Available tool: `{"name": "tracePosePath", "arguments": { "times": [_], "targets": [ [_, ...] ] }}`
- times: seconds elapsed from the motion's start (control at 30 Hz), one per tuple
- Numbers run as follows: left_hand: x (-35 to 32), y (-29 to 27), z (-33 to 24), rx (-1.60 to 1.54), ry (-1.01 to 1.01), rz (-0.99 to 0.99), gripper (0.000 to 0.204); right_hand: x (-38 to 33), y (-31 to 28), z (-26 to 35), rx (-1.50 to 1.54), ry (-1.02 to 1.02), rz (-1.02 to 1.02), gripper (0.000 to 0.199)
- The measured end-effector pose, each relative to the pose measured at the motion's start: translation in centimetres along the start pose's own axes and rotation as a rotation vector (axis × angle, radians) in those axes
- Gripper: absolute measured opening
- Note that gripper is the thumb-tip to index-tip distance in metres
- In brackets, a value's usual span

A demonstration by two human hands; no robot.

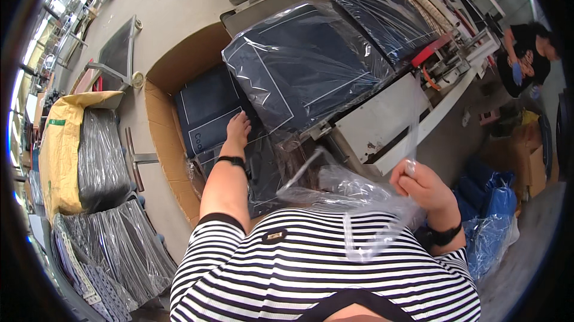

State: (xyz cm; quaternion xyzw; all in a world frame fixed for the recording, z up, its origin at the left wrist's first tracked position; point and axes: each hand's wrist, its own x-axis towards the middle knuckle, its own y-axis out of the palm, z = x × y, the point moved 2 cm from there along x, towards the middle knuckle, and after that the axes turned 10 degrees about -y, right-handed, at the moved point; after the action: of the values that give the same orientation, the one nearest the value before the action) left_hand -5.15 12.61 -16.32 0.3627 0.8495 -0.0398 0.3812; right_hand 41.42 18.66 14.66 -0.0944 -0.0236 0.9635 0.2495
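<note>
My left hand (238,131) reaches into a large cardboard carton (160,110) and rests over a dark navy panel (210,102) with thin white lines. Its fingers are extended, with nothing visible in them. On the right, my right hand (423,186) is closed around crumpled clear plastic film (353,186), which hangs in front of my striped shirt and trails upward. Beside the carton, a big navy panel wrapped in clear plastic (311,53) lies on the machine bed, its near-left part overhanging the carton. Another wrapped navy panel (385,17) lies farther along.
The machine (382,122) has a pale metal side and a red part (431,48). At left stand plastic-wrapped grey stacks (104,155), a yellow wrapper (64,149) and a cart (119,53). Blue plastic-wrapped bundles (487,214) lie at right. A person (526,59) is at far right.
</note>
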Motion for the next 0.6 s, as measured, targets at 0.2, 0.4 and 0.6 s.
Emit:
{"name": "tracePosePath", "arguments": {
  "times": [0.2,0.4,0.6],
  "targets": [
    [3.7,6.4,-0.2,-0.075,-0.378,-0.040,0.071,0.3,0.6,-1.4,-0.055,0.140,0.010,0.013],
    [3.3,3.3,-2.2,-0.270,-0.163,0.227,0.033,2.4,0.9,-1.8,-0.088,0.134,0.181,0.017],
    [-3.8,3.1,-10.9,-0.116,0.136,0.110,0.028,4.9,1.5,-0.8,-0.106,0.127,0.189,0.017]
  ]
}}
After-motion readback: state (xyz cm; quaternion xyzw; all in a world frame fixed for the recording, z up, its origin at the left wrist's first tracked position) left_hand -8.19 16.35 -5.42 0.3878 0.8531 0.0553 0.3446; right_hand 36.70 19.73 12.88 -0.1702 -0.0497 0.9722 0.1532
